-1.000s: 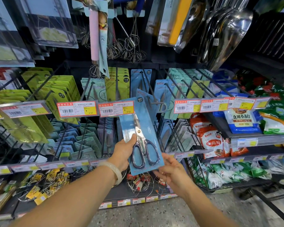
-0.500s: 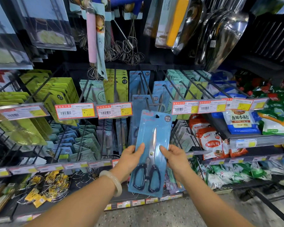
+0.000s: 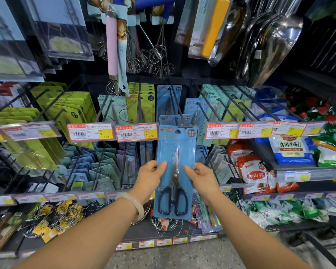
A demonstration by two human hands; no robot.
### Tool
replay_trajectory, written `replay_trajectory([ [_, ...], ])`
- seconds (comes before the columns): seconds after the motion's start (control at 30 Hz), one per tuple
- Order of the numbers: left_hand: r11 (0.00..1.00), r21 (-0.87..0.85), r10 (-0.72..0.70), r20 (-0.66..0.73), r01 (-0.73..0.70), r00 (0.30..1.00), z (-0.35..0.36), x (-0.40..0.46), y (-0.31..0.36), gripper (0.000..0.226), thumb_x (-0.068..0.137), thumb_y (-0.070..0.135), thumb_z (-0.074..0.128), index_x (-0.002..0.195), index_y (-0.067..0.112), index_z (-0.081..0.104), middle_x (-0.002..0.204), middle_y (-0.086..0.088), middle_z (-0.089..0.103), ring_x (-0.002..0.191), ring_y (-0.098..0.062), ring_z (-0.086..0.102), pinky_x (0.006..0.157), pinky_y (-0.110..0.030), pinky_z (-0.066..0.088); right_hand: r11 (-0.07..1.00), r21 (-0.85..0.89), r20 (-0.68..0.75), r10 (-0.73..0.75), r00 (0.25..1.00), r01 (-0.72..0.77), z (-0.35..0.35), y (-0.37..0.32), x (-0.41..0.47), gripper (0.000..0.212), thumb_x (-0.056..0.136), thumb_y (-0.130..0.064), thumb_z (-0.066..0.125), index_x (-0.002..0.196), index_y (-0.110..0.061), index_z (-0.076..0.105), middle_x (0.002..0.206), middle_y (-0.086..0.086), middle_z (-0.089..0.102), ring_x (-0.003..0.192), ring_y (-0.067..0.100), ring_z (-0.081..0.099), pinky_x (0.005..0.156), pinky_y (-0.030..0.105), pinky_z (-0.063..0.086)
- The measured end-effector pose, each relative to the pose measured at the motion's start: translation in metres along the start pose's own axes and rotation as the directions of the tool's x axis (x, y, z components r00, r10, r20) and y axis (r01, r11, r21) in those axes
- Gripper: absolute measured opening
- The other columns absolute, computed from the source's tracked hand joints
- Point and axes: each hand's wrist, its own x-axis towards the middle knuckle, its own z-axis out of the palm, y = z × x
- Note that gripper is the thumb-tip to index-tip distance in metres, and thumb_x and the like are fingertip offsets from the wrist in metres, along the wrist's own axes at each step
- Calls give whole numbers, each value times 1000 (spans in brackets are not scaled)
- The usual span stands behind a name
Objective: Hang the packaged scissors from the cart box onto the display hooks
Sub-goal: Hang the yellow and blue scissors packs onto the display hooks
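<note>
Both hands, left hand [image 3: 151, 176] and right hand [image 3: 203, 178], pinch the side edges of the packaged scissors [image 3: 175, 167], raised upright just below a display hook [image 3: 179, 118]; misaligning its hang hole with the tip could snag or drop it

One head-worn wide-angle view, facing forward and slightly down, close to the display hooks [image 3: 179, 111] rack, floor [image 3: 182, 257] at bottom edge.
</note>
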Motion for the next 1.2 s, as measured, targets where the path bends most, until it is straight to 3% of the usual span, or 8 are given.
replay_trajectory([
  [0.2,989,144,-25,-32,29,999,7,10,-1,24,94,26,55,75,11,55,69,-3,54,63,-16,49,51,-18,38,997,-78,40,23,999,-20,-3,8,21,41,85,-30,63,93,9,51,98,40,55,73,23,50,67,37,41],
  [0.33,982,186,-7,-76,21,997,15,16,-9,36,93,22,57,60,14,44,57,2,39,57,-14,37,40,-11,28,986,-165,40,10,999,-3,-7,9,28,28,90,-18,60,96,8,55,101,39,58,86,50,58,80,57,49],
  [0.63,927,357,-71,-143,118,987,28,54,-1,29,95,38,50,91,11,59,103,-15,59,92,-26,57,79,-31,43,909,-416,109,80,991,-28,-9,-10,71,20,96,-38,43,92,-19,48,101,11,49,87,23,49,74,28,36],
  [0.77,841,448,-219,-229,302,949,28,65,5,58,93,42,52,133,1,44,121,-17,59,101,-29,61,91,-34,45,820,-566,137,194,971,-84,-14,-13,80,55,97,-45,36,144,-17,25,143,12,42,125,31,46,98,34,39],
  [0.83,702,612,-310,-197,364,930,34,60,2,57,93,39,54,130,-3,42,128,-18,55,113,-30,57,94,-34,44,779,-622,137,215,967,-85,-22,-5,79,57,97,-42,40,143,-10,28,126,17,52,111,29,54,91,34,43],
  [0.9,552,793,-334,-73,258,940,49,50,-3,44,94,37,54,118,1,50,120,-17,58,108,-29,57,88,-32,45,727,-680,119,242,963,-99,-34,7,71,51,96,-36,45,136,-5,36,110,16,56,98,26,56,79,30,42],
  [1.07,348,914,-231,300,-210,925,115,35,-26,71,87,44,61,142,12,29,141,-12,40,130,-31,38,107,-40,37,576,-815,78,203,976,-55,-83,31,43,50,95,-23,50,141,-11,35,140,14,46,116,26,53,101,35,42],
  [1.2,170,814,-145,578,-555,803,192,18,-25,71,88,27,58,146,16,20,148,-11,28,137,-32,26,113,-42,25,441,-890,-88,92,992,-120,-141,49,11,72,77,-55,27,129,-10,48,131,13,51,122,30,48,99,38,41],
])
